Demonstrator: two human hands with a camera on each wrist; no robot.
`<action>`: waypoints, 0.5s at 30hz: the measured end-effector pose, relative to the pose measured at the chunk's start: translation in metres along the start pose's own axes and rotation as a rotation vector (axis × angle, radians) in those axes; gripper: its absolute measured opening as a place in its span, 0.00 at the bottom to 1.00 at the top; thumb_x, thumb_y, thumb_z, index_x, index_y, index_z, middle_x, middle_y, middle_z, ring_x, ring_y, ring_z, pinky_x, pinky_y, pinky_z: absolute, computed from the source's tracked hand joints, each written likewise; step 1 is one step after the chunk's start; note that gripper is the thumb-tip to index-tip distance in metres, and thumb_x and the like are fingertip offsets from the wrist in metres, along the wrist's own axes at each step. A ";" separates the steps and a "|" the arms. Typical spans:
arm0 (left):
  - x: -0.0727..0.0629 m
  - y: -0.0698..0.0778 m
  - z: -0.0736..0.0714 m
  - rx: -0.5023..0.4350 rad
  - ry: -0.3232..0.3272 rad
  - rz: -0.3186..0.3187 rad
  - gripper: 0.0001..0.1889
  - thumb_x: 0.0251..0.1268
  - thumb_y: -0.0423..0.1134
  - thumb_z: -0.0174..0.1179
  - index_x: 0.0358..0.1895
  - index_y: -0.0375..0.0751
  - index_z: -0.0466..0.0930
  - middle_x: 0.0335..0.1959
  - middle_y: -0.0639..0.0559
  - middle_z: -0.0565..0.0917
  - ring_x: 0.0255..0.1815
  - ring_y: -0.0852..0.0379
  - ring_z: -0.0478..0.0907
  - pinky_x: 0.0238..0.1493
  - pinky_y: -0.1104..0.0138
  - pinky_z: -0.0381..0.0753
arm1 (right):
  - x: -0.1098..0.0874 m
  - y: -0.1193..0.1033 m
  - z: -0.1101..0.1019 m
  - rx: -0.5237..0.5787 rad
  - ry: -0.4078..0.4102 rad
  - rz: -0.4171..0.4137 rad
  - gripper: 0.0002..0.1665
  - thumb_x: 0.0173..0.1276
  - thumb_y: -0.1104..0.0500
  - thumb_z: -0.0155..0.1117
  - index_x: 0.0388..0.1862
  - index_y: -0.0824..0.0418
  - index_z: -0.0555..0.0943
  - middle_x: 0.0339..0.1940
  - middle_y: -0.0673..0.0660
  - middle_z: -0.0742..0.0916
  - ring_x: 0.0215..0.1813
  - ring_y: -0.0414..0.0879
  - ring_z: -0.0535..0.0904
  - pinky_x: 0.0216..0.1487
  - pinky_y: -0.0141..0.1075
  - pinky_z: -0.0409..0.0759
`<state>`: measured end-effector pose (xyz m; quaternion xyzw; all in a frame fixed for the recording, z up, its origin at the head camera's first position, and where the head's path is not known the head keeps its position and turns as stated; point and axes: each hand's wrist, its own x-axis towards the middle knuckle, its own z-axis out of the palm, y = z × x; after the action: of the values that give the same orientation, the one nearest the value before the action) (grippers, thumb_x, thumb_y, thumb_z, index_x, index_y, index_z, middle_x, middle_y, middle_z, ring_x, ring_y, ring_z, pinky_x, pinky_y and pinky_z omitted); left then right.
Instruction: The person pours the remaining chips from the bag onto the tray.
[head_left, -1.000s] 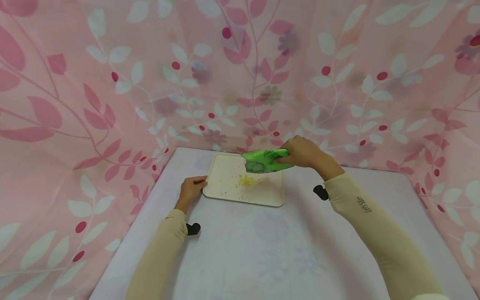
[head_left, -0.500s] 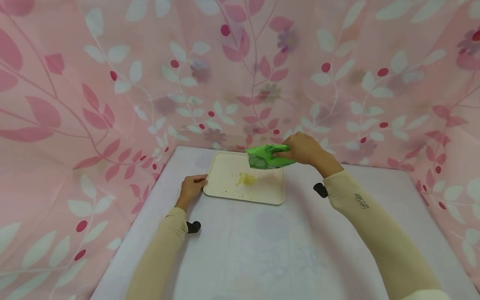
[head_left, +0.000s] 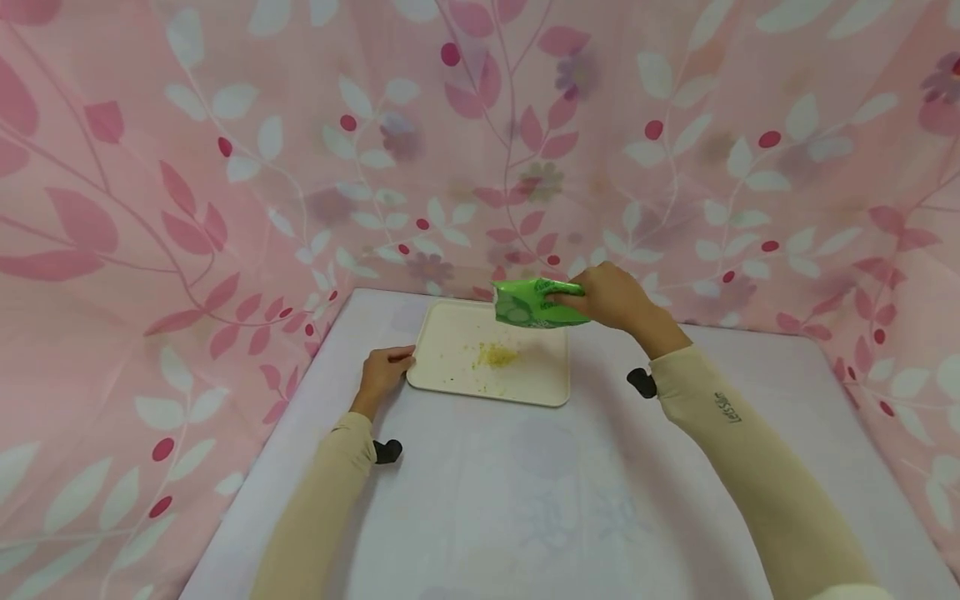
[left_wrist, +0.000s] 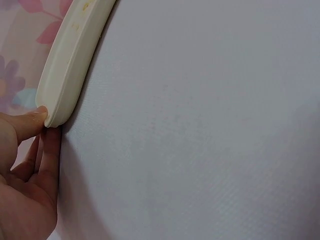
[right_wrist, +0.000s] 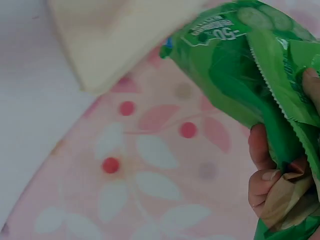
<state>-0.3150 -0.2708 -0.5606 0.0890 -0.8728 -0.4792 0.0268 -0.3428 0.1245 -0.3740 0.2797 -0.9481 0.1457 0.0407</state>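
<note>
A cream tray (head_left: 435,371) lies flat at the far side of the table, with a small heap of yellow crumbs (head_left: 497,356) near its middle and loose bits scattered around. My left hand (head_left: 381,373) pinches the tray's left edge; in the left wrist view the thumb (left_wrist: 32,122) is on top of the rim and the other fingers sit below it. Above the tray's back right part, my right hand (head_left: 615,298) grips a green snack bag (head_left: 528,304) printed with cucumber slices. In the right wrist view, the bag (right_wrist: 220,65) looks crumpled, with brownish creased material beside the fingers.
A white cloth with faint markings covers the table (head_left: 480,492). Pink fabric (head_left: 510,150) with leaves and flowers hangs close behind the tray and along both sides. Black wrist pieces (head_left: 387,452) stick out from both sleeves.
My right hand has lifted the green snack bag a little and shifted it slightly right, turning it more level. My left hand stays on the tray's edge, and the crumbs look much the same.
</note>
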 end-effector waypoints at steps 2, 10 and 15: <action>0.001 0.000 0.000 0.000 0.001 0.009 0.15 0.65 0.36 0.65 0.54 0.40 0.85 0.47 0.44 0.86 0.55 0.50 0.78 0.54 0.60 0.76 | -0.001 -0.001 -0.002 0.003 0.003 0.003 0.35 0.66 0.38 0.64 0.08 0.53 0.62 0.09 0.47 0.61 0.13 0.42 0.59 0.17 0.35 0.57; 0.000 -0.001 -0.002 0.004 -0.005 0.016 0.16 0.65 0.35 0.64 0.55 0.40 0.84 0.47 0.44 0.86 0.56 0.49 0.78 0.55 0.58 0.76 | -0.002 0.004 0.008 -0.034 -0.066 0.016 0.34 0.66 0.37 0.63 0.08 0.52 0.64 0.09 0.46 0.61 0.14 0.40 0.60 0.18 0.33 0.59; 0.001 0.002 -0.002 -0.004 -0.009 0.023 0.16 0.65 0.36 0.64 0.55 0.39 0.84 0.48 0.43 0.86 0.56 0.48 0.77 0.55 0.58 0.76 | -0.004 0.000 -0.003 0.047 0.105 -0.010 0.36 0.66 0.38 0.64 0.07 0.53 0.62 0.08 0.47 0.60 0.13 0.42 0.57 0.17 0.36 0.57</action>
<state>-0.3157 -0.2716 -0.5580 0.0768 -0.8730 -0.4809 0.0284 -0.3397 0.1279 -0.3714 0.2773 -0.9396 0.1822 0.0846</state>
